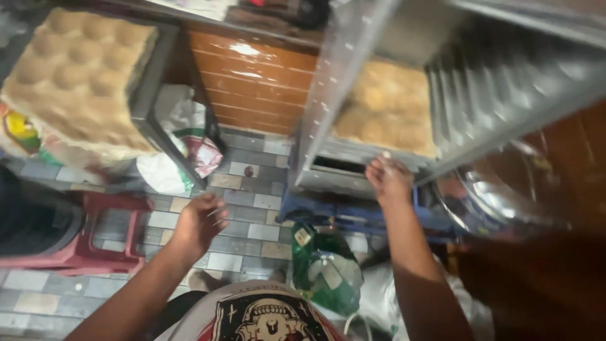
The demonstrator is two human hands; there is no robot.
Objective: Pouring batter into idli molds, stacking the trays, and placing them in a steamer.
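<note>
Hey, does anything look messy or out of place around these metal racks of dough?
Yes, mildly: crumpled white plastic sacks lie heaped on the grey tiled floor under the left metal rack, and a green plastic bag slumps below the right hand. Nothing looks spilled.

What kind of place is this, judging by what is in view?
Probably a small bakery or food workshop. A tray of pale dough rounds sits on the left, the right hand touches another tray in a metal rack, and sacks lie on the tiled floor.
</note>
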